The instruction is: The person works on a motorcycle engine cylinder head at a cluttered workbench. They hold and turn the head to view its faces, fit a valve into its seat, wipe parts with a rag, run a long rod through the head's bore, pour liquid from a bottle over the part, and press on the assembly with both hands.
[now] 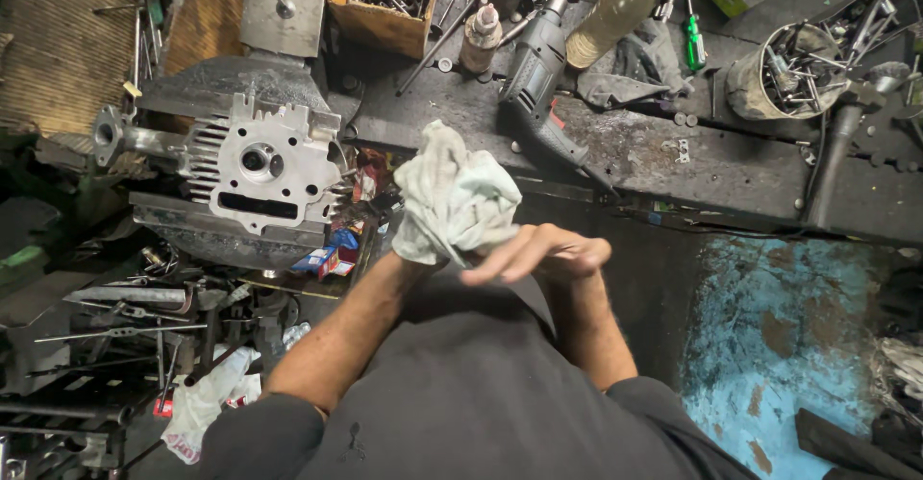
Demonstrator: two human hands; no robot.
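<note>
Lying at left on the cluttered desk (pixel 731 168): an aluminium cylinder head (pixel 260 168), well apart from the power drill (pixel 538 67). Bunching above the lap: a crumpled white rag (pixel 452 201), wrapping the hidden left hand (pixel 418 249). Resting against it, fingers loosely spread: right hand (pixel 538 254).

Grimy black workbench (pixel 731 168), worn blue floor (pixel 779 345), cluttered shelf (pixel 115 297)

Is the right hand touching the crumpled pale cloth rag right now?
Touching. The head view shows the right hand with its fingers laid against the lower edge of the crumpled pale cloth rag, with no gap visible between them.
</note>
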